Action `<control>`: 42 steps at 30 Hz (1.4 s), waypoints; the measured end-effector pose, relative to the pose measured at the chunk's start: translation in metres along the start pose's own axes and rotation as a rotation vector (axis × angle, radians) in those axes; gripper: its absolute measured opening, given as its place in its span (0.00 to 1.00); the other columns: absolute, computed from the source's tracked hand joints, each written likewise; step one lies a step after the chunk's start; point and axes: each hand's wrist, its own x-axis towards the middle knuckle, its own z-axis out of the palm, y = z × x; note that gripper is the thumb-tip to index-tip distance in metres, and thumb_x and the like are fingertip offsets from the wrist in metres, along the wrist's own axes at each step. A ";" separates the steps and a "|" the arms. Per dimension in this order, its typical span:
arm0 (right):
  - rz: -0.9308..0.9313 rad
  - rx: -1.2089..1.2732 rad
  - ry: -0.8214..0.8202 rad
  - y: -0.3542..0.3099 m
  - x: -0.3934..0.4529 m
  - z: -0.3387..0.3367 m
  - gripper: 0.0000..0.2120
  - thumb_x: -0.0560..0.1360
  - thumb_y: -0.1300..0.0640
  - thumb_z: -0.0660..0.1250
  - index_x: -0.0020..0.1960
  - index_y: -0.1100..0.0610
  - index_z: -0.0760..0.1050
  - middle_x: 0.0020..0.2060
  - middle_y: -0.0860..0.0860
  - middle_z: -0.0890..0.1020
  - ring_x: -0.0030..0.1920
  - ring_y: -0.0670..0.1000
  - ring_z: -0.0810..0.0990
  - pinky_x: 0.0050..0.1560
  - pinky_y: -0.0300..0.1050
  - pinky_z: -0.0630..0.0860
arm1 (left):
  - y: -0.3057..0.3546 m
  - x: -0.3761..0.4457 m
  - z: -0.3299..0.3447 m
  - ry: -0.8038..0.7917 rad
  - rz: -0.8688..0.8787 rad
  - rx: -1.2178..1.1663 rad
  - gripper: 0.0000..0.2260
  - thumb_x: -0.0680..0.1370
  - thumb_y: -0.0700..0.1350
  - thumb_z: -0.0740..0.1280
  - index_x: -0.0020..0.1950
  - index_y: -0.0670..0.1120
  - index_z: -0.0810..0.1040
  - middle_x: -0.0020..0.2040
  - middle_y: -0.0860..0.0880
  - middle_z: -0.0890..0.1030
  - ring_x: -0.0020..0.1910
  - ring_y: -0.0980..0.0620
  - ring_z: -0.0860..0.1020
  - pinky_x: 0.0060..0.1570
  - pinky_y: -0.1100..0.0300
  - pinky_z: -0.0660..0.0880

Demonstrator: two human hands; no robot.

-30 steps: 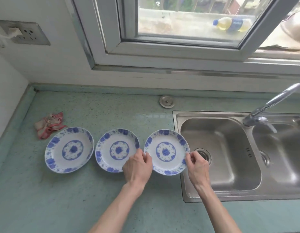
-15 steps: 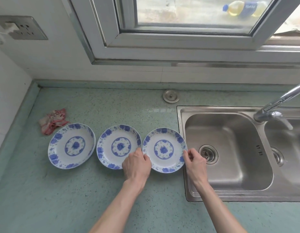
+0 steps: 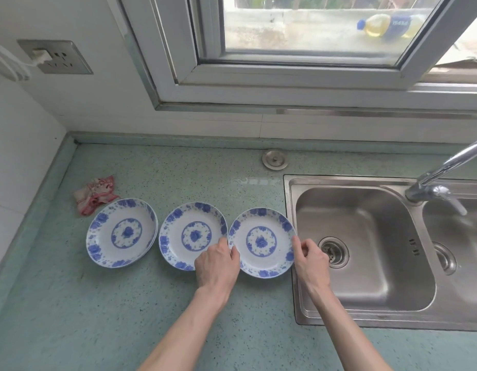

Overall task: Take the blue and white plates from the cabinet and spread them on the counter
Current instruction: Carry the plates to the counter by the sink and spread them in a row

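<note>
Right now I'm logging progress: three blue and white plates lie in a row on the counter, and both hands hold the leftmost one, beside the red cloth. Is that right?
Not quite. The head view shows the left hand and right hand on the rim of the rightmost plate, beside the sink. The leftmost plate, near the red cloth, is untouched. Three plates in a row on the counter is correct.

Speckled green worktop (image 3: 103,311) carries three blue-and-white plates in a row: left plate (image 3: 121,233), middle plate (image 3: 190,234), right plate (image 3: 262,242); crumpled red-and-white cloth (image 3: 95,193) far left.
</note>
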 end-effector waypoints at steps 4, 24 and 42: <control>0.012 -0.024 0.072 -0.027 0.002 0.000 0.14 0.83 0.45 0.63 0.53 0.56 0.74 0.40 0.54 0.83 0.43 0.59 0.81 0.43 0.49 0.72 | -0.011 0.000 -0.014 0.061 0.014 -0.015 0.16 0.87 0.53 0.55 0.51 0.46 0.78 0.36 0.50 0.80 0.33 0.49 0.78 0.37 0.55 0.76; -0.273 -0.147 -0.398 -0.199 -0.074 0.204 0.14 0.84 0.45 0.61 0.53 0.56 0.75 0.44 0.54 0.85 0.43 0.56 0.83 0.45 0.51 0.78 | -0.245 0.044 -0.087 0.305 -0.513 -0.354 0.09 0.84 0.49 0.64 0.56 0.43 0.69 0.49 0.40 0.82 0.44 0.36 0.82 0.36 0.49 0.72; -0.364 -0.513 -0.206 -0.211 -0.087 0.248 0.13 0.85 0.50 0.59 0.46 0.57 0.67 0.35 0.53 0.77 0.32 0.56 0.74 0.31 0.47 0.67 | -0.301 0.065 -0.072 0.074 -0.390 -0.196 0.13 0.86 0.52 0.59 0.45 0.47 0.70 0.37 0.50 0.76 0.31 0.52 0.72 0.28 0.58 0.66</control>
